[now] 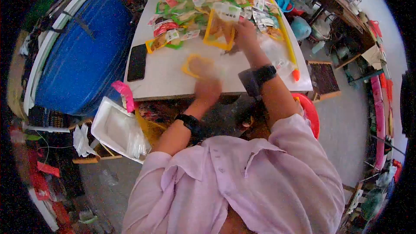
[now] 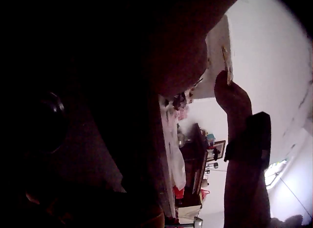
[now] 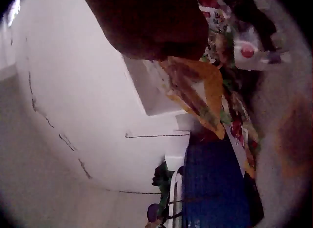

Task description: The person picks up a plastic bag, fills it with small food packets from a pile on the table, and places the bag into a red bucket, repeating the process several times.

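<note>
Nearest the camera was a pale pink shirt (image 1: 225, 177), its sleeves leading out to two bare forearms over the white bench (image 1: 160, 71). The right hand (image 1: 246, 37) gripped a yellow-edged pouch (image 1: 220, 28) by its right side, fingers clamped on that edge; the pouch hung over the bench just short of the heap of packets (image 1: 186, 4), its long axis running mostly away from the body, pale printed end farthest out.

The left hand (image 1: 208, 91) was over the bench's near edge, blurred, and whether its fingers were apart, together or closed on anything could not be told; the left wrist view was too dark to help. A second yellow-edged packet (image 1: 198, 64) lay just beyond it and slightly to the person's left, longer side to side than front to back. The left hand was the nearer to this packet; the right was farther out, with the pouch. A black phone (image 1: 137, 62) lay at the bench's left side.
</note>
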The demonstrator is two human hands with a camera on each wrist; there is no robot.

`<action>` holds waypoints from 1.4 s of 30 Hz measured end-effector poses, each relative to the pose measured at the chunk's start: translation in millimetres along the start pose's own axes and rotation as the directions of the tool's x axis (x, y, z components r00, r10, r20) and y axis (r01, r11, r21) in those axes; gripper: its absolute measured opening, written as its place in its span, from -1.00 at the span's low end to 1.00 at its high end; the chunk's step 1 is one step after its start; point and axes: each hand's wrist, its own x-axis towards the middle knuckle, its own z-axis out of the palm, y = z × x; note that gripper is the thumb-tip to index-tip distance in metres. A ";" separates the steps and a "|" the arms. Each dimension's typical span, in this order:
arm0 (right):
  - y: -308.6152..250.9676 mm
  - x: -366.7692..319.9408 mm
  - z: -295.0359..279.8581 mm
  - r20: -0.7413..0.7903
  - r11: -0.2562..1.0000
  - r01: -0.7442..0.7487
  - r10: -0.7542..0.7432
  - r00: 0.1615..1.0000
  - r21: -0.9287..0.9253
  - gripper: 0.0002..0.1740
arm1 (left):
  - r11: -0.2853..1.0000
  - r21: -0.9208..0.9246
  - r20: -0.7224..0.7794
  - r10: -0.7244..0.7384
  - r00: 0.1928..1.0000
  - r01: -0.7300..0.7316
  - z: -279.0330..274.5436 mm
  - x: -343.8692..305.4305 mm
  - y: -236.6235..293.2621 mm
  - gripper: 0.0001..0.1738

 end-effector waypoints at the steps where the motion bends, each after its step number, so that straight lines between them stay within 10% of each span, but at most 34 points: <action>1: 0.2 -4.1 -2.4 0.017 0.929 -0.150 0.154 0.988 0.339 -0.68 | 0.999 0.034 0.030 0.001 1.000 -0.002 4.4 2.0 -1.7 -0.87; 3: 2.7 -23.6 -11.1 0.063 0.973 0.227 -0.229 0.971 0.040 -0.84 | 1.000 0.026 0.069 -0.009 0.998 0.007 12.2 1.4 -4.6 -0.83; 5: -2.6 -45.0 -14.2 0.096 0.946 0.318 -0.312 0.945 -0.053 -0.86 | 0.998 -0.058 0.088 -0.032 0.996 0.037 1.3 0.5 -2.4 -0.74; 13: 2.2 -100.7 -32.4 -0.067 0.806 -0.122 0.196 0.978 0.579 -0.71 | 0.952 -0.140 0.238 -0.233 0.943 0.271 -24.9 5.3 3.1 -0.80; 16: 5.1 -123.9 -42.7 -0.070 0.805 -0.195 0.281 0.957 0.561 -0.68 | 0.944 -0.182 0.233 -0.230 0.945 0.275 -21.0 1.6 4.7 -0.79; 18: 12.7 -134.1 -47.1 -0.067 0.973 0.133 -0.122 0.990 0.190 -0.68 | 0.930 -0.290 0.125 -0.198 0.972 0.226 -17.3 -0.6 3.8 -0.76; 20: 10.2 -138.6 -46.0 -0.048 0.953 0.145 -0.137 0.989 0.266 -0.67 | 0.867 -0.461 0.003 -0.212 0.977 0.190 -19.1 -1.0 5.6 -0.71; 22: 4.8 -138.8 -44.6 0.008 0.665 -0.152 0.214 0.977 0.731 -0.68 | 0.652 -0.728 0.132 -0.171 0.976 0.212 -27.5 -0.8 10.1 -0.67; 26: -3.2 -143.0 -38.5 0.076 0.617 -0.204 0.228 0.971 0.760 -0.68 | -0.112 -0.922 0.369 0.029 0.929 0.370 -63.8 2.1 31.9 -0.62; 28: -24.3 -155.8 -33.9 0.124 0.665 -0.288 0.283 0.951 0.689 -0.69 | 0.001 -0.977 0.212 0.021 0.977 0.212 -48.3 4.5 32.8 -0.64; 30: -0.8 -157.3 -50.0 0.175 0.984 -0.115 0.139 0.975 -0.139 -0.68 | 0.263 -0.955 0.133 -0.019 0.991 0.134 -51.8 6.9 33.9 -0.71; 32: -0.5 -161.0 -59.2 0.164 0.973 -0.185 0.207 0.965 -0.141 -0.65 | 0.628 -0.762 0.112 -0.108 0.988 0.156 -73.6 3.7 38.8 -0.80; 33: -2.3 -168.0 -63.3 0.148 0.880 -0.365 0.334 0.931 0.305 -0.63 | 0.741 -0.669 -0.074 0.013 0.997 -0.059 -70.8 2.0 36.1 -0.84; 34: -9.7 -173.7 -63.8 0.193 0.579 -0.446 0.445 0.874 0.683 -0.61 | 0.810 -0.524 -0.237 0.158 0.959 -0.263 -64.9 -0.3 31.7 -0.88; 37: -41.9 -181.2 -62.7 0.286 0.347 -0.445 0.422 0.860 0.826 -0.59 | 0.805 -0.311 -0.442 0.349 0.826 -0.506 -80.3 -3.5 36.1 -0.96; 42: 10.1 -195.2 -104.4 0.361 0.639 -0.585 0.460 0.811 0.500 -0.56 | 0.750 -0.210 -0.317 0.554 0.770 -0.627 -70.5 -12.3 28.7 -0.89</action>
